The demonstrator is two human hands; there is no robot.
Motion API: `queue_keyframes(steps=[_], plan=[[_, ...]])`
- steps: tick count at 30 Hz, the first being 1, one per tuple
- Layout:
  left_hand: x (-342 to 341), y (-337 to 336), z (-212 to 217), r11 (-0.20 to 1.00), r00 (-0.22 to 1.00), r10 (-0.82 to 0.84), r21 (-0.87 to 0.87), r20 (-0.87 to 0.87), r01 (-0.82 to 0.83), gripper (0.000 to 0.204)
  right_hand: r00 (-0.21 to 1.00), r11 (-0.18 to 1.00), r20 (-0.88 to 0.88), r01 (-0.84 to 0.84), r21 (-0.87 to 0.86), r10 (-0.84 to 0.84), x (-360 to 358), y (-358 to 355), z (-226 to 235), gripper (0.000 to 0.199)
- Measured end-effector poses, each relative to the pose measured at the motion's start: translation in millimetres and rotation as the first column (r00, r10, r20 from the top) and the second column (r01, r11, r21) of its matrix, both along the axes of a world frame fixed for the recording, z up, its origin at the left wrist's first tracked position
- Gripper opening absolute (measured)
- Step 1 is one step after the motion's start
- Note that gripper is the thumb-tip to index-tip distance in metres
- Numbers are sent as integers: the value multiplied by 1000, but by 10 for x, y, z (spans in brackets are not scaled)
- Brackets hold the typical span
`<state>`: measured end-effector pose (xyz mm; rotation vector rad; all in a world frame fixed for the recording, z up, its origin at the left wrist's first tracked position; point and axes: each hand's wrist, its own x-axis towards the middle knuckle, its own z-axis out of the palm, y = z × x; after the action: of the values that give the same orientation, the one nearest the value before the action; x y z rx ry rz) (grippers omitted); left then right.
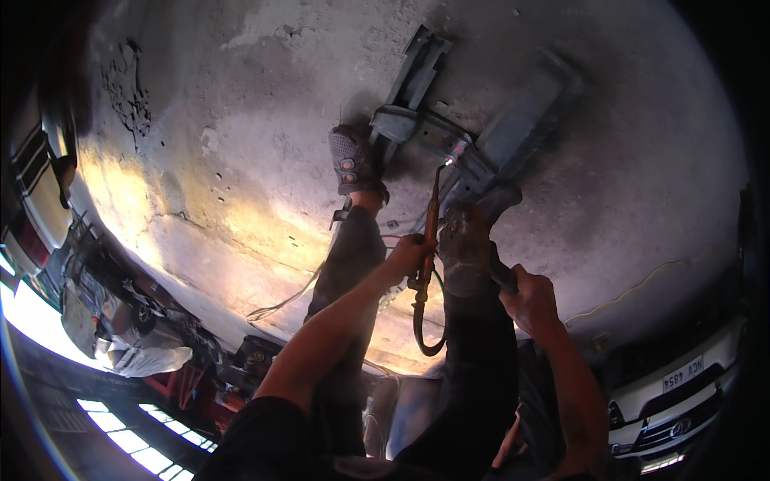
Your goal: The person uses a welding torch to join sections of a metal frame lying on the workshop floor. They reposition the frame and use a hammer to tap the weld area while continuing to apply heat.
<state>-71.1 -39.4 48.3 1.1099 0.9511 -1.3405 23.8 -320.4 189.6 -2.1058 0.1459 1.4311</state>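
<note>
torch (434, 210) lit on the metal frame (469, 144)
left hand (411, 255) fingers clamped on torch; right hand (529, 301) fist wrapped on a dark handle (501, 276), near.

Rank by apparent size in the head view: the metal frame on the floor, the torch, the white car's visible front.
1. Metal frame, largest.
2. White car; partly cut off at the rim, so its rank against the frame is unsure.
3. Torch in the left hand, thinnest.

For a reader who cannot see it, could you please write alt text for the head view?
The person's left hand holds a gas torch whose lit tip touches grey metal pieces lying on a concrete floor. The right hand grips a dark tool handle. A parked white car sits at lower right.
</note>
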Motion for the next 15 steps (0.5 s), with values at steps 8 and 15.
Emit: queue_keyframes(steps=[8,15], plan=[[-275,68,-320,852,726,-499,113,474,512,29,925,862,294,66,502,-242,341,460,311,14],[130,-54,-172,997,998,-51,-51,-32,50,29,951,988,270,-150,-25,151,-94,-83,-1388,21]])
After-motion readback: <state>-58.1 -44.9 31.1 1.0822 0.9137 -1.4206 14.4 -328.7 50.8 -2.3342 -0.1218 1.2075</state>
